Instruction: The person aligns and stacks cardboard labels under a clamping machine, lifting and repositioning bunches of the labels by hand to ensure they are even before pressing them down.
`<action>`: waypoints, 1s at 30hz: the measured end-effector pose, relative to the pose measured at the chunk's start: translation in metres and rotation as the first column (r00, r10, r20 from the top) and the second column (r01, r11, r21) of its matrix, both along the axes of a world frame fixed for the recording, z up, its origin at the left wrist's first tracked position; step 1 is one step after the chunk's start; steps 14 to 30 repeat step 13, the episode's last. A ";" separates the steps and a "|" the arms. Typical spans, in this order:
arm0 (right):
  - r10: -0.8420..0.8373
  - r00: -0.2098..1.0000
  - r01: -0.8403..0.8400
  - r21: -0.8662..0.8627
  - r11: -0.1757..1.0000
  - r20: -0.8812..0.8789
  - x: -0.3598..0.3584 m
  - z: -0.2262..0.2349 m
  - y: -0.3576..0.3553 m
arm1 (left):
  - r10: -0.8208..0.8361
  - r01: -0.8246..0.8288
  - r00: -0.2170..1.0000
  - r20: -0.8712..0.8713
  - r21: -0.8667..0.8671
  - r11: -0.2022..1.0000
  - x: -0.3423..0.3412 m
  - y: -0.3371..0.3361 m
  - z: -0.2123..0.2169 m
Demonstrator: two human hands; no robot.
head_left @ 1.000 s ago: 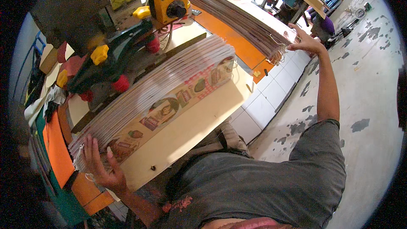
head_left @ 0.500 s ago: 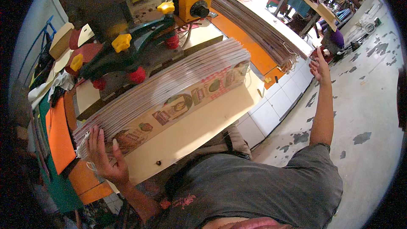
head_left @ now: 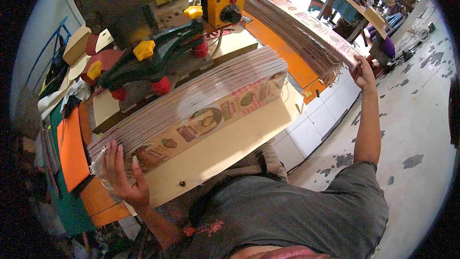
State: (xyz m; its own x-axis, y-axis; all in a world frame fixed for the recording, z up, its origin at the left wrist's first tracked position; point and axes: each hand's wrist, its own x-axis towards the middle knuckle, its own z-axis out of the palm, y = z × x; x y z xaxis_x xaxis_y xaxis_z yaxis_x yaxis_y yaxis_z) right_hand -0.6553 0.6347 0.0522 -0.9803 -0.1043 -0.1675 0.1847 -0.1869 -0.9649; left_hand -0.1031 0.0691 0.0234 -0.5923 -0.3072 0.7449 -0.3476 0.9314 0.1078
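A long stack of folded, see-through printed strips (head_left: 211,110) lies slantwise on a pale board (head_left: 230,151) before me. At its left end my left hand (head_left: 125,175) rests against the strip edges, fingers stretched and thumb apart. White strings hang by that hand. Farther right lies a second long stack, brownish along its side (head_left: 292,31). Its top printed strip (head_left: 326,29) shows pictures on white. At the near end of that strip my right hand (head_left: 365,73), arm extended, has its thumb and fingers closed on the end.
Behind the first stack stands a machine with a dark clamp arm (head_left: 167,52), yellow knobs (head_left: 144,50) and red feet (head_left: 161,85). A yellow control box (head_left: 224,7) with a black dial sits beside it. Orange sheeting (head_left: 273,43) covers the table; white tiles (head_left: 306,132) face its edge.
My right hand has closed on the end of the printed strip, which now lies patterned along the far stack. My left hand stays at the near stack. The view has shifted slightly.
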 end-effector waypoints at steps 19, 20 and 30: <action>-0.099 0.990 0.061 -0.313 0.948 -0.105 -0.032 -0.032 -0.003 | -0.038 0.038 0.999 -0.010 0.017 0.999 -0.003 0.002 0.002; -0.099 0.990 0.061 -0.313 0.948 -0.105 -0.032 -0.032 -0.003 | -0.038 0.038 0.999 -0.010 0.017 0.999 -0.003 0.002 0.002; -0.099 0.990 0.061 -0.313 0.948 -0.105 -0.032 -0.032 -0.003 | -0.038 0.038 0.999 -0.010 0.017 0.999 -0.003 0.002 0.002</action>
